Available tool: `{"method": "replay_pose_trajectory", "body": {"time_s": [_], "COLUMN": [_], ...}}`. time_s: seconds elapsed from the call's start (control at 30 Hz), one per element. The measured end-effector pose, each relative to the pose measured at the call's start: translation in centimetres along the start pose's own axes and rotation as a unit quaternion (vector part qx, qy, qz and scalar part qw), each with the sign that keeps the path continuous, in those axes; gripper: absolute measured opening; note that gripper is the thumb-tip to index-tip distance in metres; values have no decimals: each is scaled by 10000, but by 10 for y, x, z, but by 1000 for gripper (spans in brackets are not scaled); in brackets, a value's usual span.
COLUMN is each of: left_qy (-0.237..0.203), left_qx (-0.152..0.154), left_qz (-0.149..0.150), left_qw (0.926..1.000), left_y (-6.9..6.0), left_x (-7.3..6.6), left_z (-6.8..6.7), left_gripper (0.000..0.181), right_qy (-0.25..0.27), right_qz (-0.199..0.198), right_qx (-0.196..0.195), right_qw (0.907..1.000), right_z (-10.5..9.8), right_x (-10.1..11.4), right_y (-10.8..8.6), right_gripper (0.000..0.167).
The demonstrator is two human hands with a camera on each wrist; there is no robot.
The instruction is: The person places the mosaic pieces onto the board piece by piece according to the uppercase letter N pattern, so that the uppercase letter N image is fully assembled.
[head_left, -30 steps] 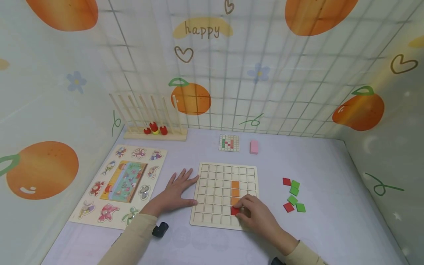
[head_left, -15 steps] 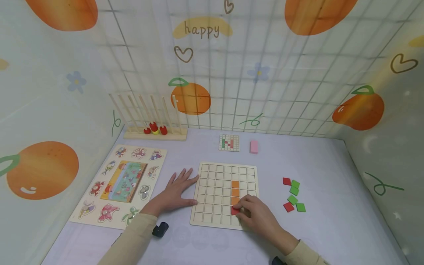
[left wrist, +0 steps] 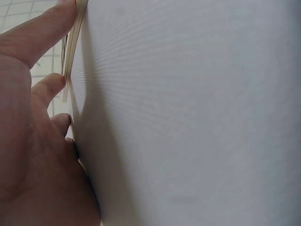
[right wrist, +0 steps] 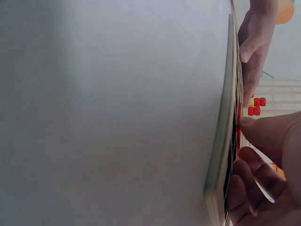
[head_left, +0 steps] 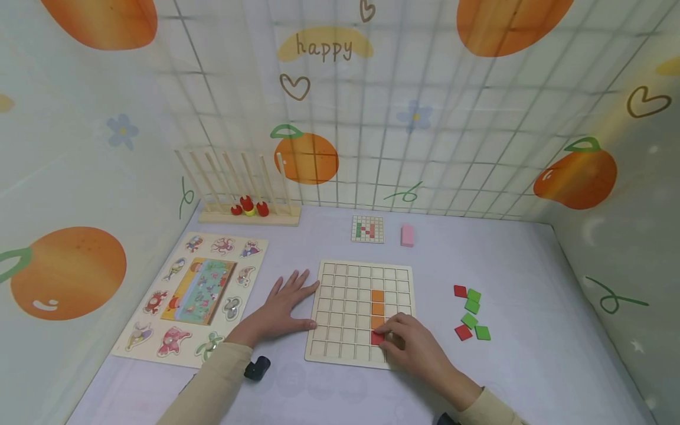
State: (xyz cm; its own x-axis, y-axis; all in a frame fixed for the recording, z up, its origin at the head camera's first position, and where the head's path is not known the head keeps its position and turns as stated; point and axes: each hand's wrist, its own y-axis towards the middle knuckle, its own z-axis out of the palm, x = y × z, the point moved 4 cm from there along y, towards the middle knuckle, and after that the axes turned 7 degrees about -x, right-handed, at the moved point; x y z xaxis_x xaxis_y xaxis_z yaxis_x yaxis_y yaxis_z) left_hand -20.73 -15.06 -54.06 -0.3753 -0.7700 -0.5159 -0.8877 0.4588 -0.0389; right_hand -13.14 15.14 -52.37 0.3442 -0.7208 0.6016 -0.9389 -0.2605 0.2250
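On a pale tabletop [head_left: 531, 283] lies a wooden grid board [head_left: 345, 310], which could slide if the left hand [head_left: 284, 307], fingers spread and gripping nothing, bears too lightly on its left edge. The right hand [head_left: 409, 342], its fingers curled, pinches at a red tile [head_left: 376, 337] just below three orange tiles [head_left: 377, 309] in one column. Whether the red tile sits fully down is hard to tell; a sideways fingertip push might tip it or nudge its orange neighbour.
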Motion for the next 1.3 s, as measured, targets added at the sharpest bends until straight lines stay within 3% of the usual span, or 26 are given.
{"method": "replay_pose_trajectory", "body": {"time_s": [0.2, 0.67, 1.03, 1.3], "left_qy": [-34, 29, 25, 53], "left_qx": [-21, -50, 5, 7], "left_qz": [14, 28, -6, -13], "left_qw": [10000, 10000, 10000, 10000], "left_y": [0, 1, 0, 1], "left_x": [-1, -1, 0, 0], "left_z": [-1, 1, 1, 1], "left_gripper": [92, 93, 93, 93], "right_qy": [6, -48, -569, -895], "right_qz": [97, 871, 1405, 1494], "right_qx": [-31, -118, -214, -424], "right_qw": [9999, 9961, 9882, 9838], "right_z": [-2, -22, -47, -67], "right_x": [-4, -22, -47, -66], "right_y": [-3, -7, -12, -24], "right_gripper": [24, 25, 23, 21]}}
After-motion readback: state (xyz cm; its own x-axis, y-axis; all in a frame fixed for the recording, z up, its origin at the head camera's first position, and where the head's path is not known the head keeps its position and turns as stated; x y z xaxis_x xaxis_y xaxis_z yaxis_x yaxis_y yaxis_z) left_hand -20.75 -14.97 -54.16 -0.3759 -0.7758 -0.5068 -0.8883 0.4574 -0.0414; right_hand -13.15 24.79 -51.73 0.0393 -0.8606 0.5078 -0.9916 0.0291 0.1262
